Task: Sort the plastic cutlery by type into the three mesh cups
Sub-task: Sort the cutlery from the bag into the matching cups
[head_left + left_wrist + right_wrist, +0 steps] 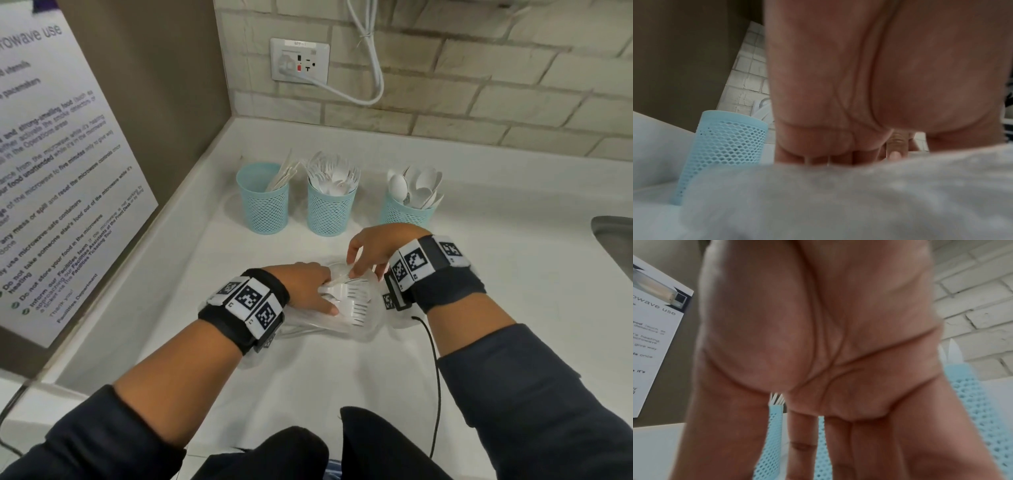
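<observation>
My left hand [310,291] lies flat, fingers straight, pinning the clear bag [346,329] of forks [352,298] to the counter [342,370]. My right hand [371,253] is above it, fingertips curled and pinching 1 white piece at the bag mouth, can't tell which type. The 3 cups [330,209] stand just past my fingers, already full-ish. Risk: tines snag the plastic, so a tug could drag the whole bag or spill several pieces at once.
</observation>
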A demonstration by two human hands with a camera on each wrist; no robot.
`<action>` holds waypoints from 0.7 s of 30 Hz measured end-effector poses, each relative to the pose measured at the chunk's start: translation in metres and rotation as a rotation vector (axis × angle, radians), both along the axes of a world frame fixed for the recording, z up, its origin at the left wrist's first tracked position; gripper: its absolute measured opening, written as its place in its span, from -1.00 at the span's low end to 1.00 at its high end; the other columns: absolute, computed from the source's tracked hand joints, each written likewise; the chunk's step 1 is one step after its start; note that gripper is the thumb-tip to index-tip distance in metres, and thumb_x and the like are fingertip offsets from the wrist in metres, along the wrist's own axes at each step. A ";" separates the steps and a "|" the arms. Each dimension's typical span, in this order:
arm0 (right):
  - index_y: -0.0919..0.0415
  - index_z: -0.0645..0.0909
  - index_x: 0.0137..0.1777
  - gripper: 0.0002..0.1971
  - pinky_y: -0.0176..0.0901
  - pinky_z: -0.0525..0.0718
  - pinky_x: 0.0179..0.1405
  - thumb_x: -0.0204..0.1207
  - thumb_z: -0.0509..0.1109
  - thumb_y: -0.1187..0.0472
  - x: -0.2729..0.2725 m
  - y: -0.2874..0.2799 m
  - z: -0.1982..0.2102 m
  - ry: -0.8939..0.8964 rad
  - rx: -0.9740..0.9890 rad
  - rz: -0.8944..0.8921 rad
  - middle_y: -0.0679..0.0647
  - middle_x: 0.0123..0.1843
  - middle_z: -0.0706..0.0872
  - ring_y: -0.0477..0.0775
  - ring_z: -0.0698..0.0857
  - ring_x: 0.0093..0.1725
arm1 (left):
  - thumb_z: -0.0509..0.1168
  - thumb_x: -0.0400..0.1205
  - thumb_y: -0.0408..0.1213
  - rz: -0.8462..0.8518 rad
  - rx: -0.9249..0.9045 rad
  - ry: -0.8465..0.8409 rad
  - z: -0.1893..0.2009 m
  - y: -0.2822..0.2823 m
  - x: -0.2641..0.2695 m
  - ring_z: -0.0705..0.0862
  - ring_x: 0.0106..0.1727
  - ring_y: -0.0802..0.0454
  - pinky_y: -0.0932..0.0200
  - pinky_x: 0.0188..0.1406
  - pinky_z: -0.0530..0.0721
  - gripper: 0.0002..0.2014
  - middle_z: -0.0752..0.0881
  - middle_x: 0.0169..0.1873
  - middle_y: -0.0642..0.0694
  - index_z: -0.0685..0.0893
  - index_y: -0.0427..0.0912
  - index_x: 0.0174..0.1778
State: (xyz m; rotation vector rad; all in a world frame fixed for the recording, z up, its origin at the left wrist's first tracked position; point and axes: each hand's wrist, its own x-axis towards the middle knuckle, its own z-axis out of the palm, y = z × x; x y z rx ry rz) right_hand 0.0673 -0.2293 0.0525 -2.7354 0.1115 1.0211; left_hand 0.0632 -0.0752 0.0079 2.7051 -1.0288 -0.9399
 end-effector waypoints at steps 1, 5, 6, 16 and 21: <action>0.16 0.58 0.28 -0.60 -0.29 0.57 -0.20 0.47 0.48 0.09 -0.001 0.001 -0.001 -0.013 0.002 -0.005 0.03 -0.13 0.69 -0.06 0.62 -0.28 | 0.27 0.60 0.06 0.000 -0.012 0.006 0.000 0.000 0.000 0.56 0.19 -0.11 0.15 0.04 0.45 -0.47 0.55 0.25 -0.17 0.43 -0.23 0.34; 0.15 0.56 0.28 -0.59 -0.32 0.55 -0.31 0.42 0.49 0.28 -0.001 -0.002 -0.004 -0.066 -0.029 -0.008 -0.08 -0.29 0.57 -0.12 0.53 -0.39 | 0.19 0.66 0.03 0.002 -0.064 0.014 -0.001 0.003 0.004 0.54 0.14 -0.08 0.16 0.02 0.40 -0.57 0.59 0.22 -0.17 0.48 -0.27 0.25; 0.14 0.56 0.28 -0.57 -0.31 0.55 -0.31 0.40 0.49 0.32 0.000 -0.004 -0.004 -0.069 -0.025 -0.015 -0.08 -0.29 0.58 -0.11 0.53 -0.38 | 0.18 0.67 0.02 0.008 -0.085 0.018 -0.001 0.004 0.005 0.53 0.08 -0.06 0.18 -0.02 0.39 -0.62 0.60 0.15 -0.16 0.51 -0.26 0.17; 0.10 0.58 0.30 -0.61 -0.24 0.56 -0.15 0.47 0.44 0.34 0.002 -0.010 -0.004 -0.087 0.029 -0.075 -0.08 -0.31 0.57 -0.09 0.52 -0.33 | 0.23 0.66 -0.06 0.187 -0.342 0.186 -0.005 0.012 0.015 0.59 -0.24 0.14 0.27 -0.18 0.49 -0.80 0.65 -0.24 0.06 0.50 -0.12 -0.12; 0.10 0.57 0.31 -0.62 -0.12 0.62 0.06 0.49 0.44 0.32 0.002 -0.012 -0.005 -0.081 0.055 -0.097 -0.06 -0.31 0.58 -0.06 0.55 -0.27 | 0.24 0.65 -0.07 0.196 -0.356 0.204 -0.002 0.011 0.013 0.55 -0.32 0.12 0.28 -0.23 0.49 -0.78 0.65 -0.32 -0.01 0.51 -0.13 -0.21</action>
